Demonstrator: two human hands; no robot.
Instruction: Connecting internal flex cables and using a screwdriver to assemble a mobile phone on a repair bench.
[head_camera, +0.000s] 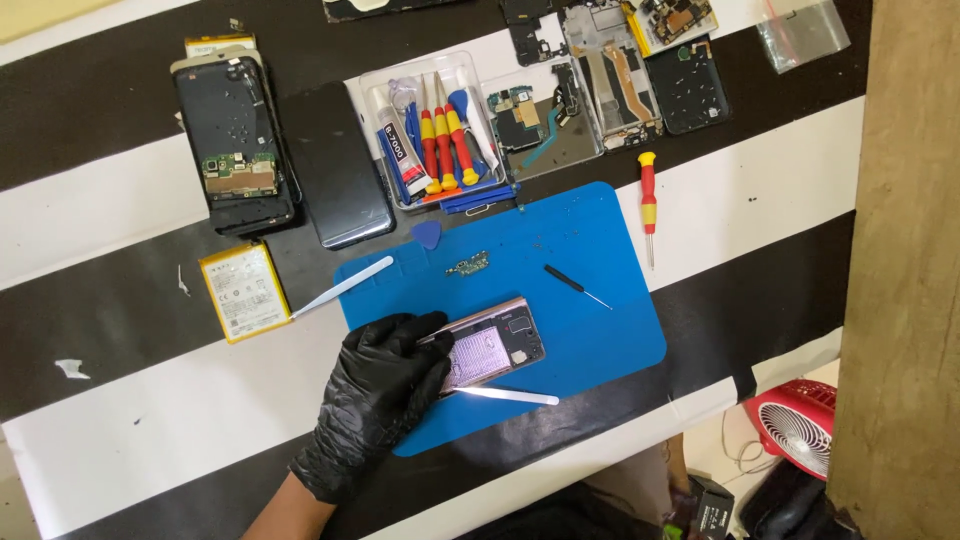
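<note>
A black-and-white striped table (120, 215) carries a blue work mat (590, 300), and on the mat's near part lies an opened phone frame (495, 345). The black-gloved left hand (385, 385) presses on the frame's left end, fingers clasping thin metal tweezers (505, 395); the right hand is out of view

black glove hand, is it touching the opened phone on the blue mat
Touching. The head view shows the gloved left hand lying over the left end of the opened phone, with no gap.

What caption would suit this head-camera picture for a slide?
A black-gloved left hand steadies an opened phone frame on a blue mat, screwdrivers and phone parts nearby.
</note>
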